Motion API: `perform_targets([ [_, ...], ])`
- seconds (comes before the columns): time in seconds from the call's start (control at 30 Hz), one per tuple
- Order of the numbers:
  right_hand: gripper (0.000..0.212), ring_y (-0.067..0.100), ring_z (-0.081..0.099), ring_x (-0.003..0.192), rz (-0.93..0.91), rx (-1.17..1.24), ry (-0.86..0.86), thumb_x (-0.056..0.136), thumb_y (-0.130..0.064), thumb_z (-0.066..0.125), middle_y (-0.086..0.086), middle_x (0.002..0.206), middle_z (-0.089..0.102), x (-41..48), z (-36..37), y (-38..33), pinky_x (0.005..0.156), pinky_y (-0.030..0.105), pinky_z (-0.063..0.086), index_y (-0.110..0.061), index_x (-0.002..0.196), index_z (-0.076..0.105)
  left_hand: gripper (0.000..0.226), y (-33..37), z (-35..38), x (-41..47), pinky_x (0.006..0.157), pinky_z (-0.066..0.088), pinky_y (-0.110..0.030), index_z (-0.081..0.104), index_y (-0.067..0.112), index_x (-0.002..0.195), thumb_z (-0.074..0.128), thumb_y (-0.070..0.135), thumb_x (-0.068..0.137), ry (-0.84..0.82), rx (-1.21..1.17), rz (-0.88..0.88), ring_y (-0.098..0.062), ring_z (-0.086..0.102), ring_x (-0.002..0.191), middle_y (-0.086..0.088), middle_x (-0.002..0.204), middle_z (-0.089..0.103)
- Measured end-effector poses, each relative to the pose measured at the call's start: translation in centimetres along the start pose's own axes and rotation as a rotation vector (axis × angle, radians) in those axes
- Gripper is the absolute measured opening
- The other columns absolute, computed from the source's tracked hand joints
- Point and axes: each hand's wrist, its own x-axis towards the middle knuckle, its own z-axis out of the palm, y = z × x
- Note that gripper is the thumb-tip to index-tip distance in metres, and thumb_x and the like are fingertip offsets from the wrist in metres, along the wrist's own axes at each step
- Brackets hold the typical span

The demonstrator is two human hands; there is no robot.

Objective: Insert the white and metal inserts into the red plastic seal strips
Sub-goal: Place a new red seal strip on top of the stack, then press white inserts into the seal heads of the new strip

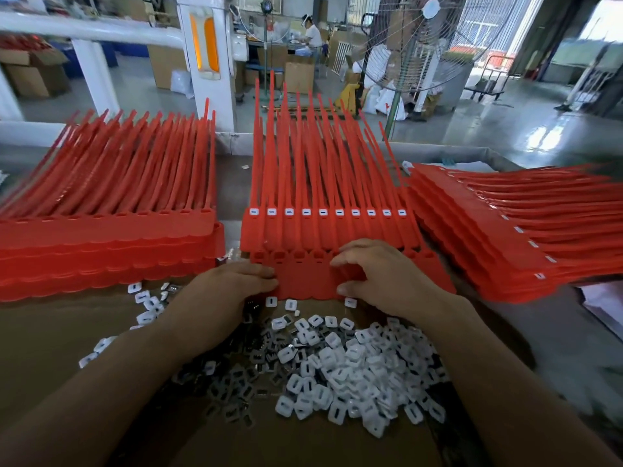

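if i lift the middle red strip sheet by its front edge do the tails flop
Probably yes: the thin tails already bow and splay unevenly. Likely light, being thin plastic. The joined tag band looks flat, so stiffer.

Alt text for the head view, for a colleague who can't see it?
Left hand and right hand rest on a red seal strip sheet, behind a pile of white inserts. More red stacks flank it: left stack, right stack.
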Motion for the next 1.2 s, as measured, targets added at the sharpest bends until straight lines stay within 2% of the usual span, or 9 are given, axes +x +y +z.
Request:
perform_targets([
  [0.1,0.04,0.01,0.037,0.122,-0.028,-0.044,0.044,0.083,-0.03,0.066,-0.009,0.129,0.05,-0.1,-0.1,-0.6,0.097,0.024,0.025,-0.023,0.121,0.058,0.063,0.0,0.0,0.0,0.101,0.011,-0.009,0.053,0.026,0.125,0.041,-0.013,0.077,-0.008,0.002,-0.004,-0.001,0.034,0.128,0.013,0.137,0.043],
  [0.23,0.017,0.004,0.054,0.09,-0.135,0.146,0.077,0.082,-0.025,0.067,-0.011,0.093,0.058,-0.4,-0.4,-3.5,0.082,0.018,0.04,-0.02,0.098,0.07,0.063,-0.1,0.2,-0.1,0.104,0.014,-0.011,0.051,0.029,0.126,0.041,-0.011,0.079,-0.014,0.003,-0.006,-0.001,0.032,0.129,0.014,0.139,0.04],
  [0.3,0.012,0.003,0.054,0.081,-0.206,0.173,0.032,0.083,-0.024,0.065,-0.013,0.085,0.055,-0.5,0.0,-5.1,0.075,0.016,0.041,-0.021,0.092,0.071,0.064,-0.1,0.1,-0.1,0.106,0.019,-0.016,0.052,0.029,0.126,0.04,-0.011,0.077,-0.016,-0.007,-0.009,-0.002,0.033,0.129,0.013,0.139,0.041],
  [0.4,0.015,0.002,0.048,0.084,-0.239,0.091,-0.039,0.085,-0.026,0.062,-0.014,0.086,0.048,-0.4,0.8,-6.1,0.071,0.019,0.035,-0.024,0.097,0.071,0.062,0.0,0.2,-0.1,0.107,0.025,-0.02,0.052,0.03,0.126,0.041,-0.007,0.078,-0.021,-0.003,0.001,-0.002,0.034,0.128,0.014,0.139,0.041],
  [0.53,0.019,0.0,0.044,0.084,-0.192,0.066,-0.101,0.083,-0.027,0.064,-0.014,0.088,0.047,-0.3,1.2,-5.9,0.071,0.018,0.031,-0.027,0.101,0.07,0.06,-0.1,0.3,0.0,0.107,0.024,-0.019,0.052,0.027,0.126,0.042,-0.008,0.078,-0.003,0.004,-0.002,-0.003,0.035,0.128,0.012,0.138,0.043],
  [0.8,0.013,0.011,0.051,0.099,-0.171,0.023,-0.143,0.084,-0.016,0.059,-0.006,0.105,0.055,-0.1,1.3,-7.0,0.074,0.023,0.036,-0.02,0.095,0.066,0.062,-0.2,0.4,-0.1,0.105,0.024,-0.019,0.053,0.028,0.125,0.039,-0.007,0.077,-0.001,0.007,0.02,-0.006,0.037,0.128,0.009,0.138,0.044],
  [0.9,0.009,0.013,0.05,0.099,-0.174,0.038,-0.17,0.085,-0.013,0.058,-0.005,0.099,0.051,-0.2,1.1,-7.1,0.075,0.024,0.038,-0.021,0.089,0.059,0.064,-0.2,0.3,0.0,0.104,0.023,-0.019,0.053,0.028,0.125,0.039,-0.009,0.075,0.002,0.002,0.017,-0.007,0.036,0.128,0.009,0.138,0.044],
  [1.0,0.016,0.012,0.047,0.092,-0.187,0.049,-0.192,0.086,-0.011,0.056,-0.009,0.091,0.04,-0.4,1.0,-7.2,0.073,0.025,0.036,-0.023,0.082,0.046,0.065,-0.1,0.3,-0.1,0.104,0.026,-0.022,0.055,0.026,0.123,0.039,-0.012,0.073,0.005,-0.021,0.016,-0.008,0.039,0.127,0.007,0.136,0.046],
  [1.2,0.011,0.014,0.049,0.096,-0.207,0.053,-0.195,0.087,-0.011,0.055,-0.003,0.101,0.05,-0.5,1.1,-7.0,0.08,0.027,0.039,-0.019,0.092,0.051,0.064,-0.2,0.4,0.0,0.103,0.026,-0.02,0.055,0.027,0.123,0.039,-0.011,0.074,0.008,-0.017,0.022,-0.008,0.04,0.126,0.007,0.136,0.047],
])
